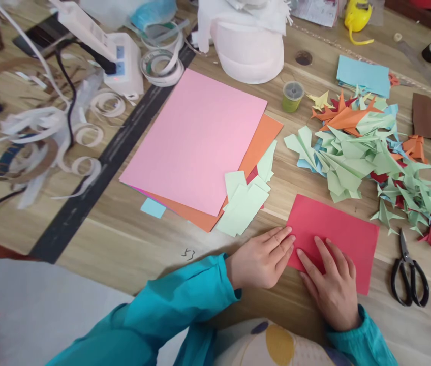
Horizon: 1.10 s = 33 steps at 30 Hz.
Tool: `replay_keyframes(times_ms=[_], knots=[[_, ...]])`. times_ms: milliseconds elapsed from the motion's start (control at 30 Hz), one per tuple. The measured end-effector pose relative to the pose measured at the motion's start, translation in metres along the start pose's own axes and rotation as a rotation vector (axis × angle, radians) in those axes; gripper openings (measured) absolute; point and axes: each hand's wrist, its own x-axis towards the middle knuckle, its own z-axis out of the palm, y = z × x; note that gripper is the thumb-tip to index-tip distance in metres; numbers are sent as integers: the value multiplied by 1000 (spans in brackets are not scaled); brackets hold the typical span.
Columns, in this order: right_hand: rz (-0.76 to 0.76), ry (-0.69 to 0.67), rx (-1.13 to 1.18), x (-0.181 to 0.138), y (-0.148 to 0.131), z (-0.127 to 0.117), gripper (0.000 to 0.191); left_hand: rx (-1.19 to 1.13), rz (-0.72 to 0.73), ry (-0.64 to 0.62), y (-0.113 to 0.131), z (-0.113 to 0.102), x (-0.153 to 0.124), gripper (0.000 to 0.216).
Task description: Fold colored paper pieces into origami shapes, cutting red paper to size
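A red sheet of paper (337,231) lies flat near the front edge of the wooden table (124,244). My left hand (261,258) rests at the sheet's left edge, fingers stretched out and touching the paper. My right hand (332,284) lies flat on the sheet's near left corner, fingers spread and pressing down. Both arms wear teal sleeves. Neither hand holds anything.
Black scissors (409,277) lie right of the red sheet. A heap of folded green, orange and red paper shapes (371,157) fills the right side. A pink sheet (196,140) tops an orange sheet, with pale green pieces (244,203) beside. White tape coils (86,134) clutter the left.
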Motion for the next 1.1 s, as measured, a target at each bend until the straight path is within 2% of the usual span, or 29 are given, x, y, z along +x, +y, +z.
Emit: replay_keyframes(times_ms=[367, 867, 1100], knots=[[13, 5, -2, 1, 0, 0, 32, 20, 24, 19, -1, -1, 1, 23], [-1, 1, 10, 1, 1, 0, 34, 133, 146, -92, -4, -8, -1, 27], [-5, 13, 22, 1, 1, 0, 33, 81, 164, -129, -7, -12, -3, 27]])
